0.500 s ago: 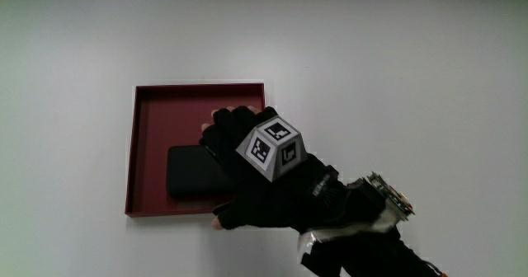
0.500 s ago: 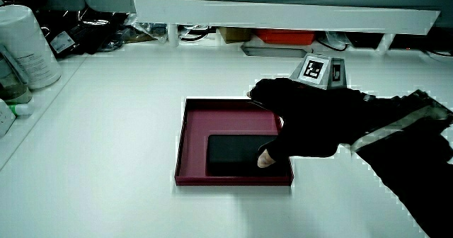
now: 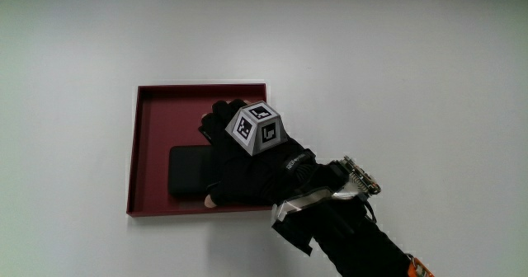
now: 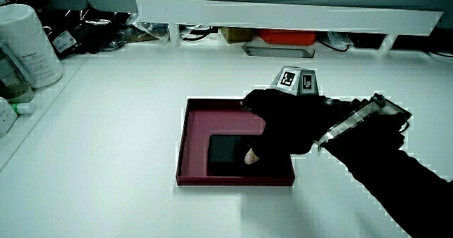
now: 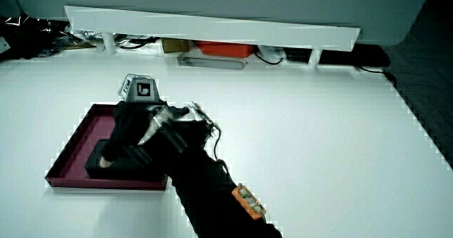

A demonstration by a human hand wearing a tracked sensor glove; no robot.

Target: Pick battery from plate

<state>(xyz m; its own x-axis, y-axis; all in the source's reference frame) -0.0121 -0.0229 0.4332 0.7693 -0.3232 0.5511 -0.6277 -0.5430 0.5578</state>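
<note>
Inside the dark red square plate [image 3: 148, 145], a flat black battery [image 3: 188, 173] is seen lying on the plate floor, nearer to the person than the plate's middle and close to the rim at the person's side. The battery is partly covered by the hand [image 3: 243, 166], which is laid over its end. The fingers are curled down around the battery, and a bare thumb tip [image 4: 250, 156] is pressed against its edge; a grasp is indicated, with the battery resting on the plate. A small patterned cube [image 3: 256, 129] is carried on the back of the hand. The same arrangement is confirmed in both side views, the battery [image 5: 95, 156] being seen under the hand [image 5: 131, 128] within the plate [image 5: 71, 142]. The plate is set on a white table [image 3: 396, 79]. A white cylindrical container [image 4: 28, 47] is noted at the table's edge, well apart from the plate.
</note>
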